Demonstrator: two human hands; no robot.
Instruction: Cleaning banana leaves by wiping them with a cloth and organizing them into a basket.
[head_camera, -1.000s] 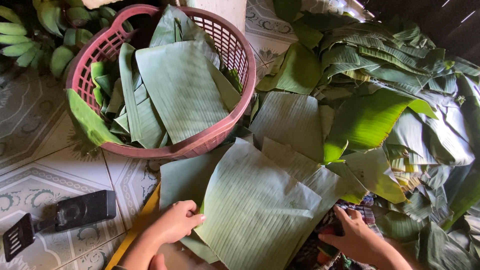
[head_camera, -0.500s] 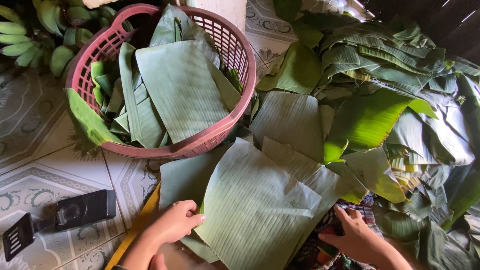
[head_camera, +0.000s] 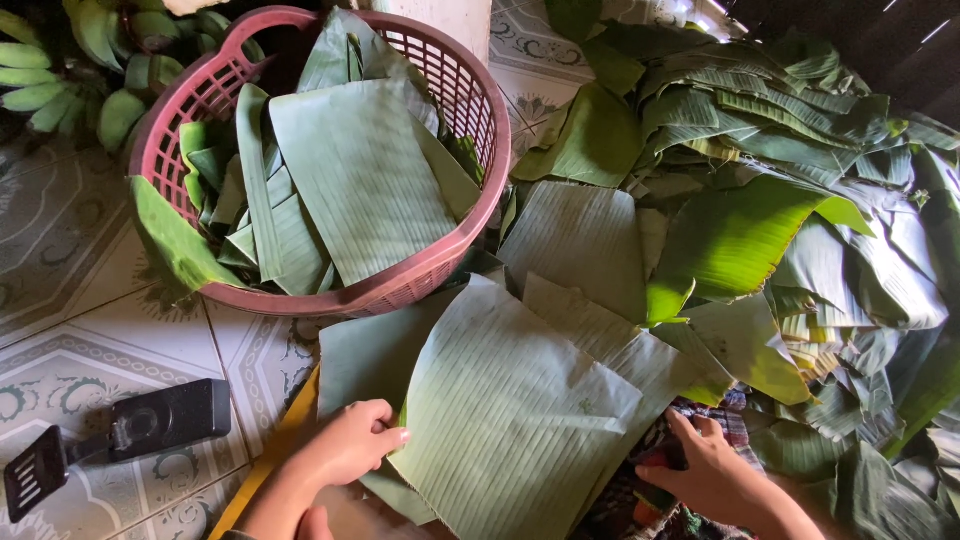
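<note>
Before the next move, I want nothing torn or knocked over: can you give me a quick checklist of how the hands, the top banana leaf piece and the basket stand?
1. Left hand on the left edge of the large pale green banana leaf piece: ok.
2. Right hand holding that leaf: not ok, it rests on patterned cloth beside it.
3. Leaf lying flat, no visible tears: ok.
4. Round red plastic basket upright, cut leaves inside: ok.
5. Black handheld tool on the tiled floor, apart from both hands: ok.
6. What the right hand grips: cannot tell.
</note>
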